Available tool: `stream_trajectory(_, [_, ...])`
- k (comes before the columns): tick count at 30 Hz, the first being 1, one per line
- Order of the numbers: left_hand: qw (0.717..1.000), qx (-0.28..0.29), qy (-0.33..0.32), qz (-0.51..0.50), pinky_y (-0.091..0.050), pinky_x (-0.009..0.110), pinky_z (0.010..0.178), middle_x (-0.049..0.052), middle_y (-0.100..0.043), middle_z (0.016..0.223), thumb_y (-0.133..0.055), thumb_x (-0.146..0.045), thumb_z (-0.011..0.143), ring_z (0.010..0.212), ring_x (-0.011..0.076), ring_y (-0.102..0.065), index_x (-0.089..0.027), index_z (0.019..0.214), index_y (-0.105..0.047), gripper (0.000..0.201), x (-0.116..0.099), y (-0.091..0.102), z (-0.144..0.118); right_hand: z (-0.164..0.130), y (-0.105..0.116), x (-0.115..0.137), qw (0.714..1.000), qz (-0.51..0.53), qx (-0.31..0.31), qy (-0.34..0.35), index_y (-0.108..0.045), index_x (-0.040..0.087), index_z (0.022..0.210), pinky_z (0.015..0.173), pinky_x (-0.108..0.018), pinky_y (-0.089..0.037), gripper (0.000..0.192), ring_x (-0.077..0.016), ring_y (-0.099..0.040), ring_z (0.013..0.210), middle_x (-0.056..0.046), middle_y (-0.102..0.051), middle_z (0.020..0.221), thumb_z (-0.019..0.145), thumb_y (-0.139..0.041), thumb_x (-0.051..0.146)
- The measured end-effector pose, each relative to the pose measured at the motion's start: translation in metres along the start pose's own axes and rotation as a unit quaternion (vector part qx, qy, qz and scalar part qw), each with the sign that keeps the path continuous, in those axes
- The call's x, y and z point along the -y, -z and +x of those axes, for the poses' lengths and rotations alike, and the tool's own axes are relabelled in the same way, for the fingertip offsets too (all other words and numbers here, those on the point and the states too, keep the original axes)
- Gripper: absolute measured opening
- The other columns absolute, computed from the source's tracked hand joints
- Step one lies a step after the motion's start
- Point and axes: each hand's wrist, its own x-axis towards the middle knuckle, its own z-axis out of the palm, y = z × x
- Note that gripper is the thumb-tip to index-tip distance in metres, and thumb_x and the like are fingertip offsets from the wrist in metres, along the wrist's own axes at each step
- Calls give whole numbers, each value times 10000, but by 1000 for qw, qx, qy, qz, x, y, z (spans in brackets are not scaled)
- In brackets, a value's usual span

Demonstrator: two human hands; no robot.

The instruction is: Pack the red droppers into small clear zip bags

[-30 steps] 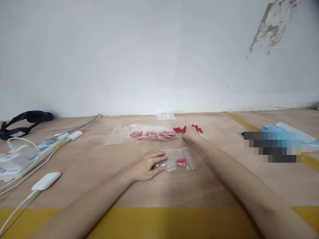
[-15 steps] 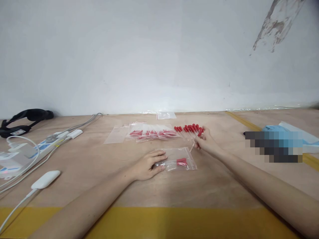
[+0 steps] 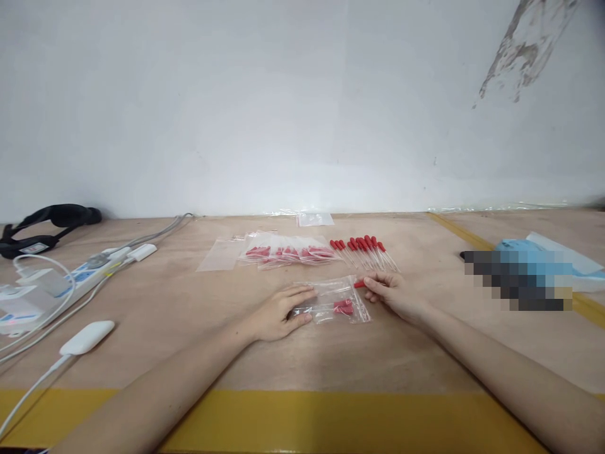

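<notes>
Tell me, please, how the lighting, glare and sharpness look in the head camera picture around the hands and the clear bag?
Head view: soft, even light, with only faint shadows under the left hand and right hand; the clear bag shows mild sheen, no harsh glare; the row of red-capped droppers is small but fairly sharp; a blurred-out pixel patch hides something at right; the wide lens stretches the forearms near the bottom edge.

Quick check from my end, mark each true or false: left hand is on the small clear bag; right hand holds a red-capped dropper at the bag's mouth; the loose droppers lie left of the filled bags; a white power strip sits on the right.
1. Left hand rests on the small clear bag: true.
2. Right hand holds a red-capped dropper at the bag's mouth: true.
3. Loose droppers lie left of the filled bags: false, they lie to the right.
4. Power strip on the right: false, it is on the left.
</notes>
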Motion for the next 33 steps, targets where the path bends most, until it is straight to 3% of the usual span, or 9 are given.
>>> stream_trajectory(4, [1000, -4, 0, 4, -296, 396, 1026, 70, -404, 1331, -443, -372, 873, 1227, 210, -363, -230, 1303, -376, 458, -1, 0, 1, -3, 4, 5, 995, -80, 63, -9, -610, 144, 838, 482, -206, -412, 364, -65, -488, 495, 36, -551, 555, 611, -670, 422])
stream_trajectory(13, [1000, -7, -1, 3, -292, 406, 1027, 72, -410, 1327, -454, -370, 865, 1222, 217, -369, -225, 1320, -348, 489, 1, -1, 1, 6, -9, -5, 993, -64, 71, 69, -528, 164, 869, 528, -226, -425, 382, -84, -547, 567, -10, -620, 790, 596, -679, 385])
stream_trajectory(19, [1000, -4, 2, -1, -291, 408, 1029, 61, -413, 1329, -454, -356, 865, 1225, 218, -370, -224, 1305, -377, 465, -2, 0, 3, 3, -19, -3, 992, -33, 32, 120, -412, 200, 808, 494, -209, -419, 362, -90, -557, 574, 0, -594, 776, 617, -670, 368])
stream_trajectory(23, [1000, -4, -3, -3, -283, 415, 1033, 57, -408, 1334, -451, -354, 868, 1230, 221, -363, -228, 1304, -377, 460, -2, 0, 3, 2, -19, -4, 982, -96, 35, 157, -430, 204, 826, 479, -205, -411, 291, -90, -552, 578, -9, -590, 794, 662, -630, 339])
stream_trajectory(27, [1000, -1, 0, 3, -285, 407, 1032, 62, -396, 1341, -444, -381, 870, 1235, 222, -356, -232, 1311, -369, 471, -1, 0, 2, 6, -18, -9, 973, -169, 0, 160, -468, 212, 819, 541, -239, -446, 242, -125, -570, 649, -13, -586, 764, 665, -615, 327])
stream_trajectory(33, [1000, 7, 8, 9, -287, 397, 1031, 61, -383, 1349, -430, -391, 876, 1239, 212, -350, -238, 1306, -380, 459, -1, 0, 2, 13, -6, -3, 953, -251, -40, 164, -529, 184, 754, 535, -243, -423, 151, -112, -522, 566, -12, -585, 681, 690, -548, 320])
